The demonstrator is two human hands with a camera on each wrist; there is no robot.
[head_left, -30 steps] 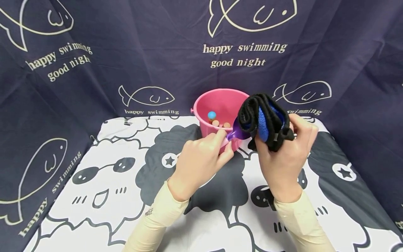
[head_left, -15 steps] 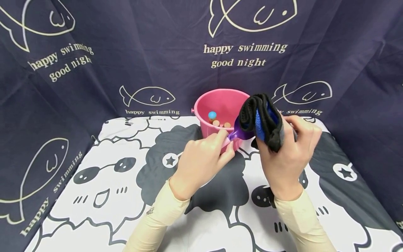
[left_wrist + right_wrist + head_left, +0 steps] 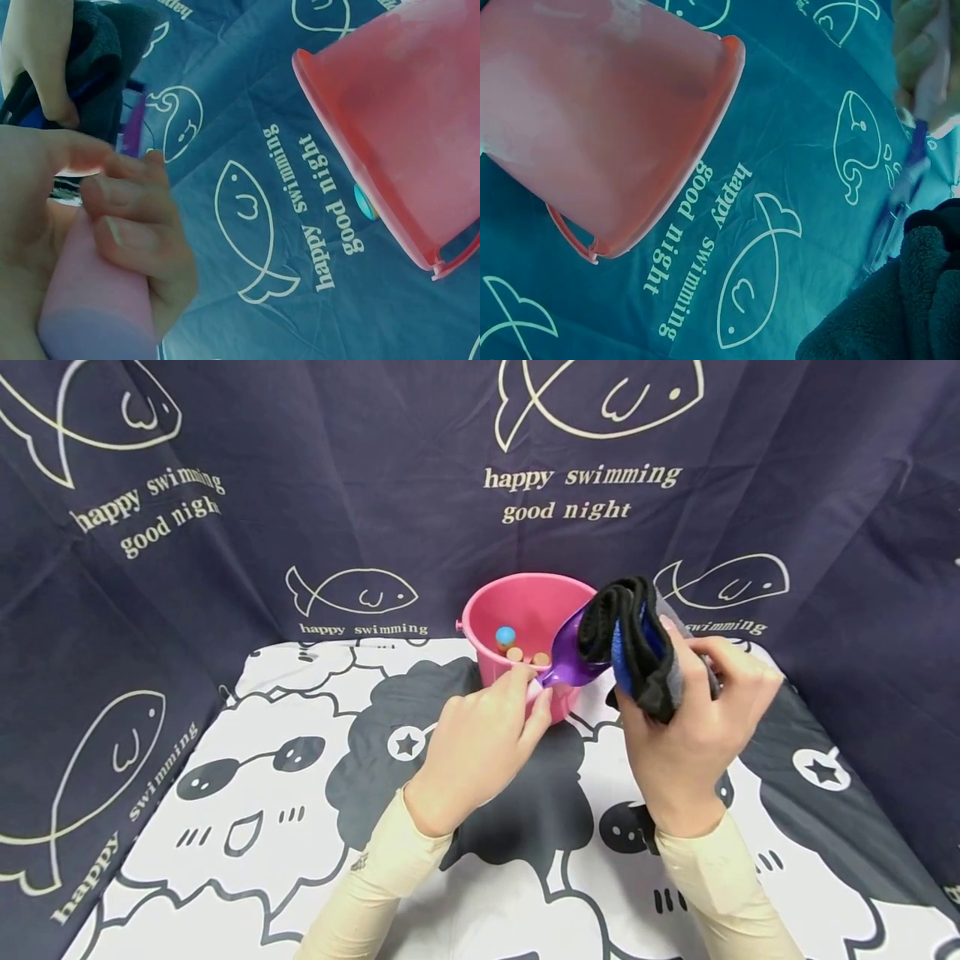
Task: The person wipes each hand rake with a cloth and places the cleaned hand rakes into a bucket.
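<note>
My left hand point(image 3: 476, 739) grips the pink handle of a purple toy shovel point(image 3: 572, 664). In the left wrist view the fingers wrap round that handle point(image 3: 97, 292). A folded black cloth point(image 3: 641, 652) with blue and grey parts is held in my right hand point(image 3: 697, 727), thumb on one side and fingers on the other. Its rolled end overlaps the shovel's blade in the head view, hiding the blade's right part. In the right wrist view the cloth point(image 3: 900, 307) lies beside the purple blade point(image 3: 889, 232).
Behind the hands stands a pink bucket point(image 3: 536, 602), partly covered by the shovel and left hand. Inside it are a blue ball point(image 3: 505, 634) and several small tan pieces point(image 3: 514, 653). A cartoon-print white sheet point(image 3: 247, 843) covers the surface; dark fish-print fabric point(image 3: 420, 485) hangs around it.
My right hand and the cloth have shifted slightly right. More of the purple blade shows, and it tilts up further across the bucket's rim. The left hand stays almost in place.
</note>
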